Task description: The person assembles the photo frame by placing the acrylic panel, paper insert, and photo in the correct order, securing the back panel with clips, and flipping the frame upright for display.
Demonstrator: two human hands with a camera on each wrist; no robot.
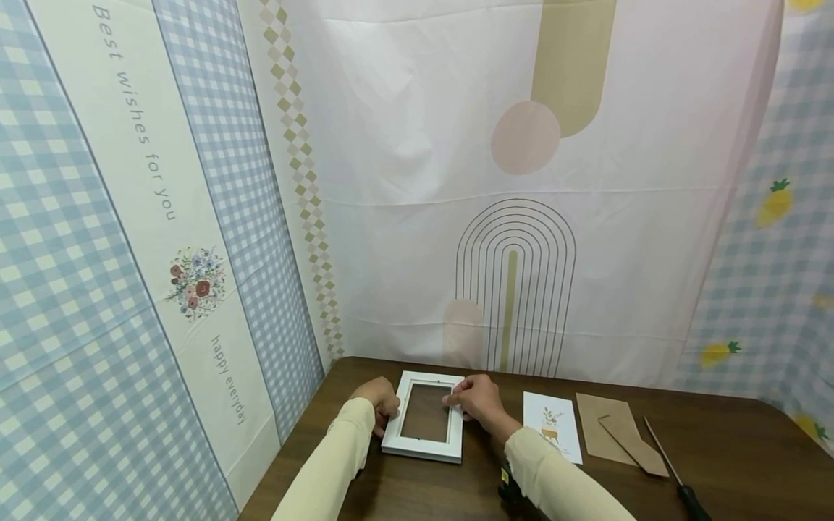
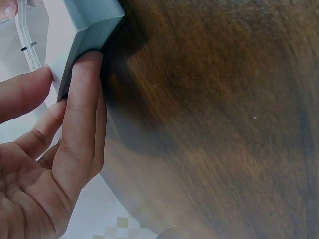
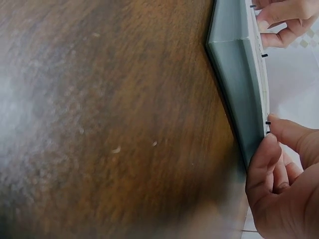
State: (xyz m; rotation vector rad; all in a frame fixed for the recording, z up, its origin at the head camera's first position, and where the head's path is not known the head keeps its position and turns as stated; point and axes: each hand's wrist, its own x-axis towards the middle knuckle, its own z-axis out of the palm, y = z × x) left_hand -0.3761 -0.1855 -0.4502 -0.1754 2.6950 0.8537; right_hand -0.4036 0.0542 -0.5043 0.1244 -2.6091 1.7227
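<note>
A white picture frame [image 1: 422, 450] lies flat on the dark wooden table, small black tabs standing around its inner opening. My left hand [image 1: 379, 398] grips its left side; in the left wrist view the thumb rests on the upper face and fingers [image 2: 83, 114] press the outer edge. On the opposite side, my right hand [image 1: 481, 399] holds the frame's right edge. The right wrist view shows the thumb and forefinger of that hand [image 3: 286, 184] close to the black tabs [image 3: 267, 123]. Whether they touch a tab, I cannot tell.
Right of the frame lie a white card [image 1: 547, 416] with a plant print, a brown backing board [image 1: 602, 416] with a stand leg, and a screwdriver [image 1: 667, 459] with a black handle. A black object [image 1: 507, 483] with a yellow label is partly hidden by my right forearm.
</note>
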